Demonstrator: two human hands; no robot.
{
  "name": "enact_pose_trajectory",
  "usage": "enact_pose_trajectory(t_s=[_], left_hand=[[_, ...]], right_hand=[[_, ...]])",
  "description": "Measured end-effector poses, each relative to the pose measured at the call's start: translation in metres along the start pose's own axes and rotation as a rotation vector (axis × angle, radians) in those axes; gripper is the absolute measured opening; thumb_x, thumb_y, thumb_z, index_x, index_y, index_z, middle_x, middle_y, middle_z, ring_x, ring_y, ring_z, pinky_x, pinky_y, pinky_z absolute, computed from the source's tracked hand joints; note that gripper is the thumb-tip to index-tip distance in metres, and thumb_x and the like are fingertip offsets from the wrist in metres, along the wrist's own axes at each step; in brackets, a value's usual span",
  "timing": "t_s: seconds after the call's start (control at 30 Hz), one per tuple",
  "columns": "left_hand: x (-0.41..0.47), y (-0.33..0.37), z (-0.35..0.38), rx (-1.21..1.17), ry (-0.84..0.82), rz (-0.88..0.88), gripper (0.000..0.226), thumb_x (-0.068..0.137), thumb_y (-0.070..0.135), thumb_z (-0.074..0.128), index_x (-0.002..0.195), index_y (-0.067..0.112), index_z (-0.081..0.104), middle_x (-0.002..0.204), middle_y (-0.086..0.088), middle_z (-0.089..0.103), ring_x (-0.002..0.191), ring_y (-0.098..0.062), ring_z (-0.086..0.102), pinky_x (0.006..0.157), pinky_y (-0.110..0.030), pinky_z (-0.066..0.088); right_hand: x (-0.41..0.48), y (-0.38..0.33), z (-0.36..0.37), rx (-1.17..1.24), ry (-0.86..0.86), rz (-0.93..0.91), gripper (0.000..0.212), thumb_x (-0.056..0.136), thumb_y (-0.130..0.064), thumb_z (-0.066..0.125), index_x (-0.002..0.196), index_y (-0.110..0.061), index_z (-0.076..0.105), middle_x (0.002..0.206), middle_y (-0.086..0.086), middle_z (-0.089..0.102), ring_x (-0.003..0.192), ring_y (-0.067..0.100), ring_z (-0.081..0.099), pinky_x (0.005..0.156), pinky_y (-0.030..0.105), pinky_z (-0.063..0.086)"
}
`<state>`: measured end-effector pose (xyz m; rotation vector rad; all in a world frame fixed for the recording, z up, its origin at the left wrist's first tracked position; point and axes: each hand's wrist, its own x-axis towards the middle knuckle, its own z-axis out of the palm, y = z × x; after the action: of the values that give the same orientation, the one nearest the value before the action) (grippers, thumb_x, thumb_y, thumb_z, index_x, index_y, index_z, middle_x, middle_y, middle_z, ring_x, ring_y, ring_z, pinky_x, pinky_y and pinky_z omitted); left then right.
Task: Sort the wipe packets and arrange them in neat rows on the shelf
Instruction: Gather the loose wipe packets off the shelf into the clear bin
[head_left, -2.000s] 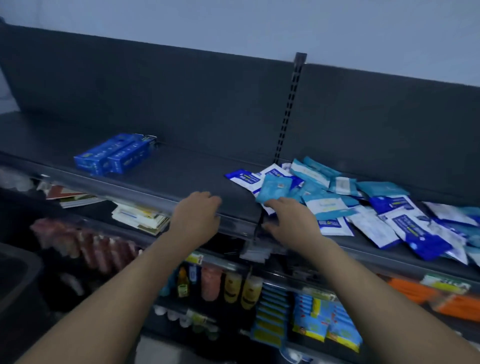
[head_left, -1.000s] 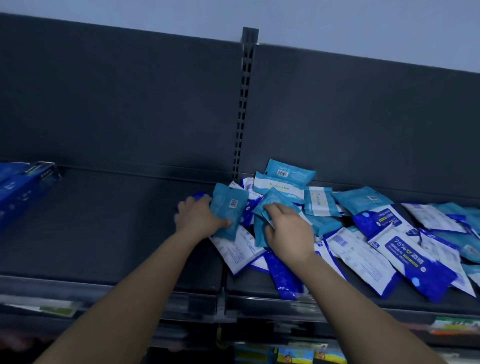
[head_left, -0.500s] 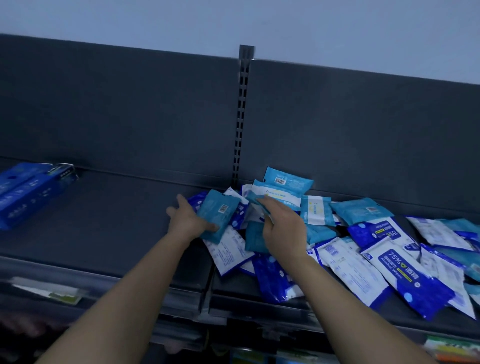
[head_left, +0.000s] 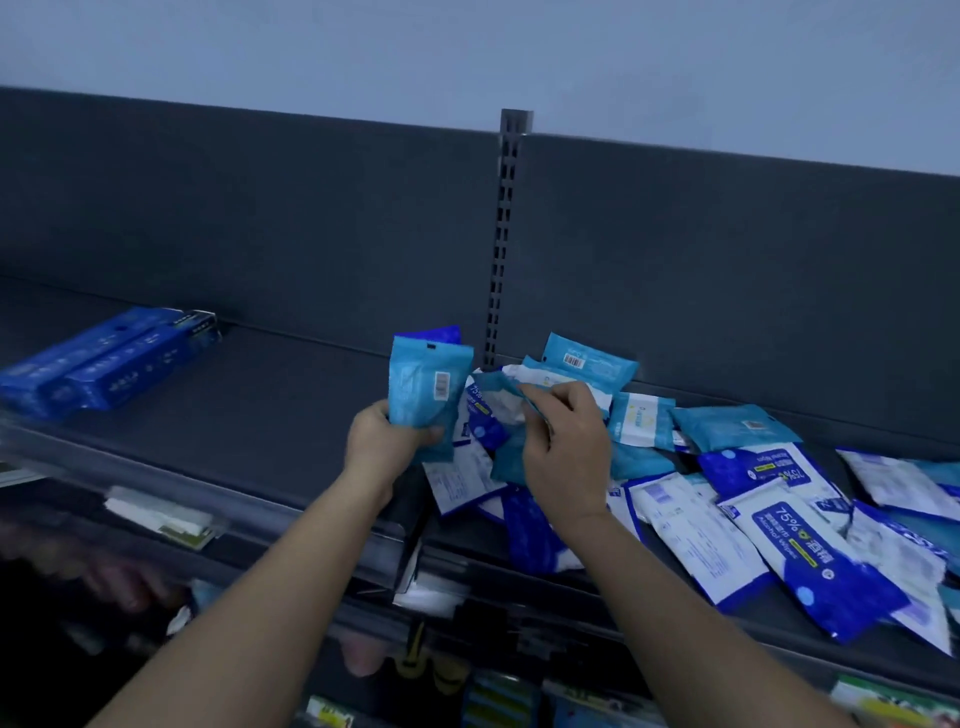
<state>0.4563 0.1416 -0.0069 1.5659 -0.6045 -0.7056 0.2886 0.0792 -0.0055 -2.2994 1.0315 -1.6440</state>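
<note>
The left hand (head_left: 387, 441) curls around a teal wipe packet (head_left: 426, 387), now lifted upright above the shelf (head_left: 260, 415) instead of lying low against the pile as it did 0.5 seconds ago. The right hand (head_left: 563, 457) pinches the edge of a 2nd teal packet (head_left: 496, 383) at the pile's back left corner, beside the slotted post (head_left: 506, 234). The jumbled pile (head_left: 727, 493) of teal and dark-blue packets covers the shelf's right half. No rows exist yet, so sorting looks barely begun.

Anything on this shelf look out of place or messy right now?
Yes. The wipe packets lie in a jumbled, overlapping heap on the right shelf, teal and dark-blue kinds mixed, some upside down. One dark-blue packet reaches over the front edge. No rows yet.
</note>
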Motion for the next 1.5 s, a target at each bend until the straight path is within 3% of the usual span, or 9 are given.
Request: enact_pose_trajectory(t_s=[0.2, 0.4, 0.5, 0.67, 1.0, 1.1, 1.2, 1.37, 1.5], left_hand=[[-0.048, 0.000, -0.033, -0.098, 0.159, 0.112, 0.031, 0.079, 0.003, 0.075, 0.097, 0.024, 0.061, 0.097, 0.005, 0.069, 0.092, -0.019, 0.066, 0.084, -0.038, 0.055], [-0.100, -0.015, -0.101, -0.114, 0.364, 0.100, 0.034, 0.084, 0.008, 0.071, 0.115, 0.017, 0.059, 0.106, 0.002, 0.070, 0.094, -0.019, 0.067, 0.075, -0.036, 0.056], [-0.129, -0.023, -0.141, -0.072, 0.494, 0.110, 0.034, 0.082, 0.008, 0.073, 0.112, 0.019, 0.062, 0.106, 0.003, 0.070, 0.096, -0.019, 0.068, 0.089, -0.044, 0.054], [-0.180, -0.030, -0.215, -0.012, 0.699, 0.054, 0.032, 0.082, 0.014, 0.074, 0.102, 0.032, 0.058, 0.106, 0.007, 0.069, 0.096, -0.017, 0.067, 0.088, -0.046, 0.054], [-0.272, -0.042, -0.378, 0.197, 0.966, -0.063, 0.033, 0.086, 0.021, 0.070, 0.112, 0.030, 0.052, 0.113, 0.006, 0.064, 0.101, -0.017, 0.063, 0.087, -0.045, 0.055], [-0.289, -0.049, -0.432, 0.276, 0.992, -0.110, 0.035, 0.086, 0.021, 0.070, 0.117, 0.025, 0.054, 0.115, 0.003, 0.065, 0.095, -0.015, 0.063, 0.081, -0.038, 0.056], [-0.302, -0.060, -0.484, 0.377, 1.006, -0.191, 0.038, 0.084, 0.022, 0.071, 0.119, 0.024, 0.055, 0.115, 0.004, 0.065, 0.100, -0.017, 0.063, 0.086, -0.043, 0.054], [-0.323, -0.086, -0.556, 0.630, 0.924, -0.466, 0.035, 0.084, 0.028, 0.067, 0.116, 0.019, 0.053, 0.111, 0.000, 0.063, 0.102, -0.022, 0.060, 0.086, -0.039, 0.051], [-0.333, -0.111, -0.595, 0.851, 0.697, -0.709, 0.038, 0.085, 0.033, 0.065, 0.112, 0.015, 0.045, 0.106, -0.003, 0.060, 0.095, -0.023, 0.057, 0.076, -0.034, 0.047]], right_hand=[[-0.009, -0.043, 0.014, 0.179, 0.021, -0.014, 0.026, 0.087, -0.002, 0.058, 0.109, -0.004, 0.071, 0.087, 0.007, 0.055, 0.077, 0.012, 0.048, 0.068, 0.016, 0.039], [-0.043, -0.100, 0.035, 0.371, -0.103, -0.042, 0.026, 0.087, -0.006, 0.055, 0.107, -0.005, 0.072, 0.087, 0.007, 0.055, 0.080, 0.010, 0.048, 0.076, 0.001, 0.033], [-0.064, -0.137, 0.048, 0.510, -0.194, -0.061, 0.026, 0.087, -0.003, 0.057, 0.108, -0.004, 0.072, 0.088, 0.005, 0.055, 0.079, 0.009, 0.050, 0.074, 0.004, 0.036], [-0.098, -0.210, 0.074, 0.658, -0.388, -0.105, 0.027, 0.087, -0.009, 0.056, 0.109, -0.007, 0.072, 0.090, -0.001, 0.054, 0.081, 0.008, 0.052, 0.075, 0.006, 0.038], [-0.175, -0.375, 0.128, 0.839, -0.611, -0.273, 0.026, 0.087, -0.009, 0.059, 0.109, -0.007, 0.071, 0.092, 0.000, 0.056, 0.082, 0.005, 0.048, 0.073, 0.014, 0.039], [-0.195, -0.424, 0.145, 0.869, -0.653, -0.308, 0.024, 0.087, -0.006, 0.061, 0.108, -0.006, 0.072, 0.090, -0.004, 0.053, 0.081, 0.001, 0.045, 0.076, -0.001, 0.031], [-0.216, -0.468, 0.165, 0.879, -0.726, -0.337, 0.024, 0.088, -0.007, 0.061, 0.109, -0.006, 0.072, 0.088, -0.004, 0.053, 0.079, -0.002, 0.042, 0.072, -0.003, 0.030], [-0.258, -0.521, 0.200, 0.792, -0.992, -0.404, 0.026, 0.093, -0.013, 0.058, 0.116, -0.014, 0.069, 0.091, -0.008, 0.049, 0.081, 0.006, 0.050, 0.070, 0.016, 0.039], [-0.291, -0.546, 0.226, 0.623, -1.271, -0.499, 0.028, 0.095, -0.018, 0.056, 0.121, -0.020, 0.066, 0.098, -0.005, 0.052, 0.092, 0.015, 0.056, 0.073, 0.023, 0.040]])
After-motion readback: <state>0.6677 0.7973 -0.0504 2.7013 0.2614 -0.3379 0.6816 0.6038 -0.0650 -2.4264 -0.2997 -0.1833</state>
